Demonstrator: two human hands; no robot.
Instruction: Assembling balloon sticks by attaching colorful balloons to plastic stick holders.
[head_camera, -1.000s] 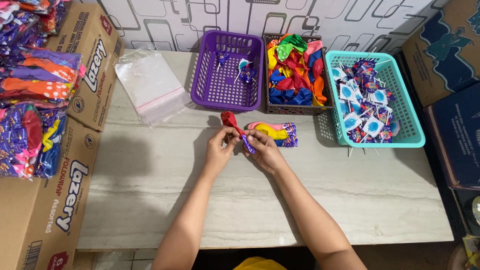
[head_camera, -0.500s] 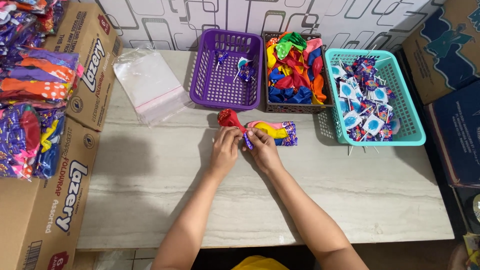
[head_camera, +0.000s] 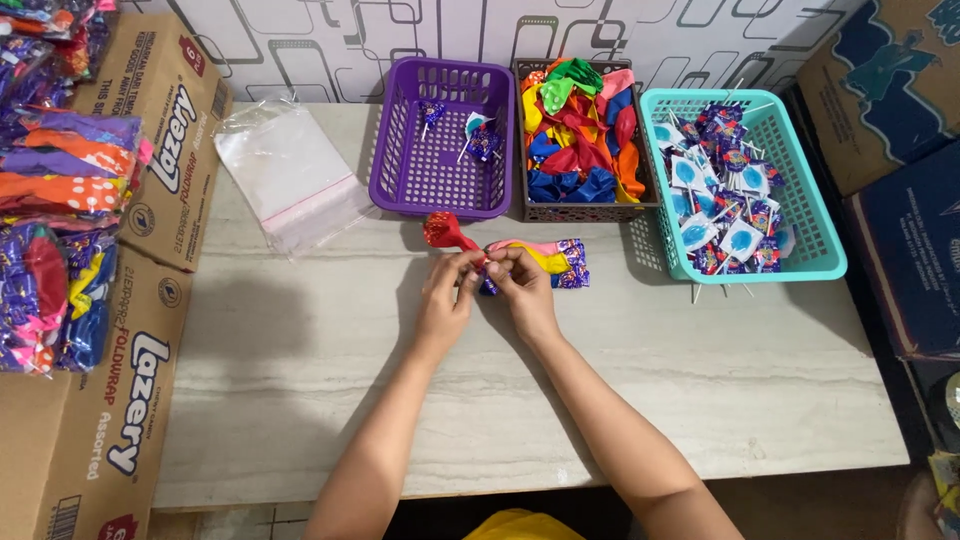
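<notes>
Red balloon (head_camera: 443, 230) pinched between left hand (head_camera: 447, 296), right hand (head_camera: 523, 288); grips closed.

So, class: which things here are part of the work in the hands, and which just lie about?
In hand:
left hand
right hand
red balloon
wrapped lollipop
yellow and pink balloons

Lying about:
clear plastic bags
purple basket
dark basket of balloons
teal basket of lollipops
cardboard boxes
</notes>
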